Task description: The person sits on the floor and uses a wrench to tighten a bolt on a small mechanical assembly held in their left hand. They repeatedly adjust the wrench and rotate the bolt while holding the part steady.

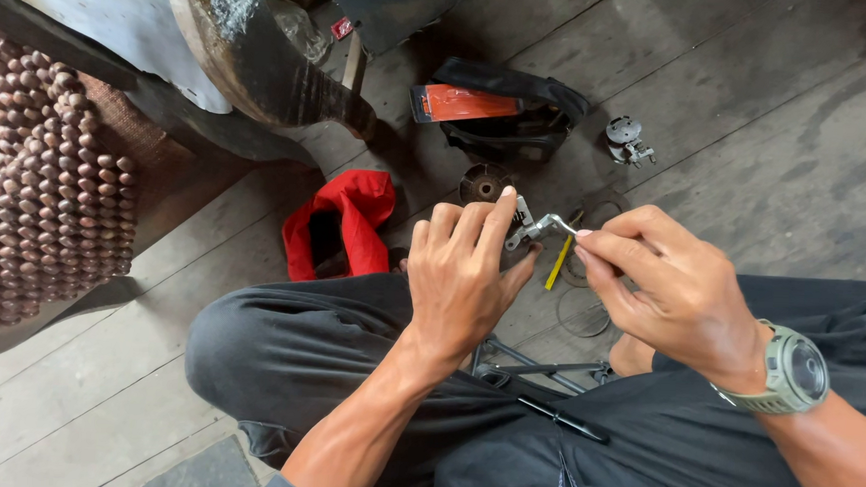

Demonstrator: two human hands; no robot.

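We're sitting cross-legged on a worn wooden floor (769, 122), looking down at both hands working over our lap. Our left hand (461, 279) is curling around a small silver metal part (534, 228), thumb and fingers closed on it, so most of the piece is hiding behind the fingers and only a bent arm of it is sticking out to the right. Our right hand (670, 288) is pinching in tight at the tip of that arm, fingertips pressed together; what exactly they're gripping there is too small to make out. So the part is being held up between the two hands, above the knees, not resting on anything.

We're wearing a grey-green wristwatch (789, 374) on the right wrist. A yellow stick-like thing (558, 266) is lying on the floor just below the part. Further out we're seeing a red cloth bag (348, 220), an orange-and-black pouch (502, 110), a small metal assembly (627, 140) and a beaded seat cover (42, 178) at left.
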